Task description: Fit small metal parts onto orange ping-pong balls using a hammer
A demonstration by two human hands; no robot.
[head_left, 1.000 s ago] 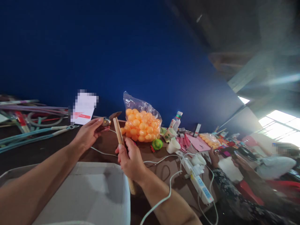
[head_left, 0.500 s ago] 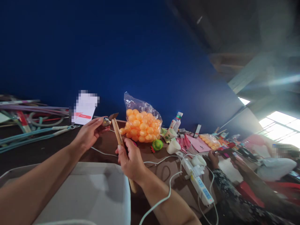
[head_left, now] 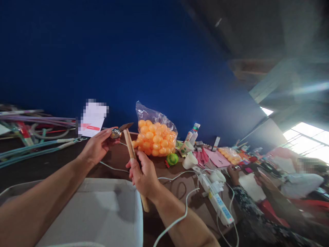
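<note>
Between the fingertips of my left hand is a small shiny metallic ball. A flat, brownish pointed piece sticks out to the right beside the ball; whether the two are joined I cannot tell. My right hand is closed around a wooden stick, held at a slant. The stick's upper end is near the flat piece, and its lower end shows below my hand. Behind them stands a clear plastic bag of orange balls, and a green toy-like item lies to its right.
A white tray is below my forearms. A power strip with white cables lies at right, near paper cups and a bottle. Pale blue cords lie left, by a white card. A co-worker's hand is at right.
The flat brown piece has shifted slightly right and up, and more of it shows. The stick's upper end has moved a little to the right. Both hands keep their grip.
</note>
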